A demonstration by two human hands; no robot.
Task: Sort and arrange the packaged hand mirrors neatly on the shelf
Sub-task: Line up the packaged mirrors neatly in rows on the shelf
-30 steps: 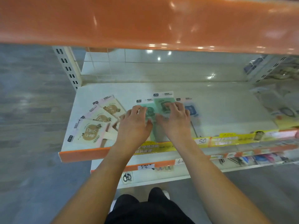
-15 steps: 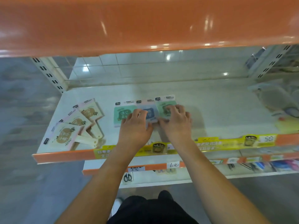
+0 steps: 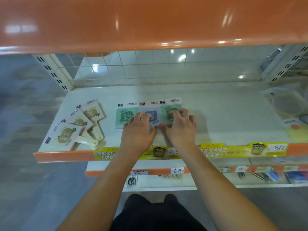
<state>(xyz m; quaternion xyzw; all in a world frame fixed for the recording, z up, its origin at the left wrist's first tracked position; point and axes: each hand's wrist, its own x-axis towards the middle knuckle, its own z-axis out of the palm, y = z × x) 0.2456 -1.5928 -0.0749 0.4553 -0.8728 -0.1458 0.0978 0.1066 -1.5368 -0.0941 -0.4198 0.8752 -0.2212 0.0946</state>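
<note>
Three packaged hand mirrors lie side by side in a row on the white shelf: a green one at the left, a blue one in the middle, a green one at the right. My left hand rests fingers-down on the blue pack's near edge. My right hand presses its fingertips on the right green pack. Both hands hide the packs' handles. Three cream mirrors lie fanned at the shelf's left end.
An orange shelf overhangs close above. The shelf's front lip carries a yellow price strip. Clear-wrapped goods sit at the right end. A lower shelf holds scissors and small tools.
The three coloured packs went from an overlapped pile to a flat side-by-side row. My hands stayed on them, shifting slightly as the view moved.
</note>
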